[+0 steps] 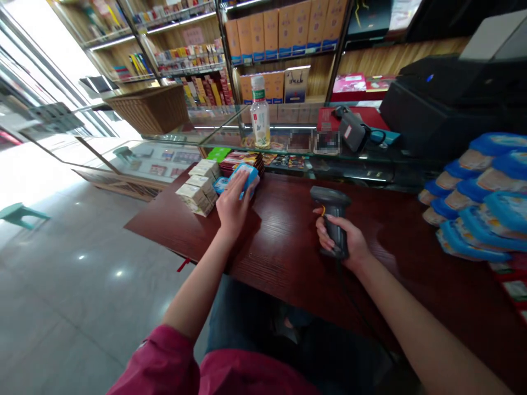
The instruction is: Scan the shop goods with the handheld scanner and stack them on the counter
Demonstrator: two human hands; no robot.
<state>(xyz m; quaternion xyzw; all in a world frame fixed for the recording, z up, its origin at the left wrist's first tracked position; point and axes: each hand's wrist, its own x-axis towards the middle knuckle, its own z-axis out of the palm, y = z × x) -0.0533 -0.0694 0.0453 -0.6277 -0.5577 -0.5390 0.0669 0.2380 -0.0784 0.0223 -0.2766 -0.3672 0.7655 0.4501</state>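
My left hand [234, 204] reaches across the dark wooden counter [288, 247] and closes over a small blue pack [247, 178] lying among other packs. Beside it stand stacks of pale boxes [200, 189] and a row of red and dark packs [242, 161]. My right hand [343, 241] grips the handle of a dark barcode scanner [331, 214], held upright over the counter with its head pointing toward the packs.
A plastic bottle [260, 112] stands on the glass display case [288, 145] behind the counter. Blue-wrapped packages [481, 203] are piled at the right. A black register [448, 104] sits at the back right. Shelves of goods line the wall; a green stool [18, 214] stands on the floor at left.
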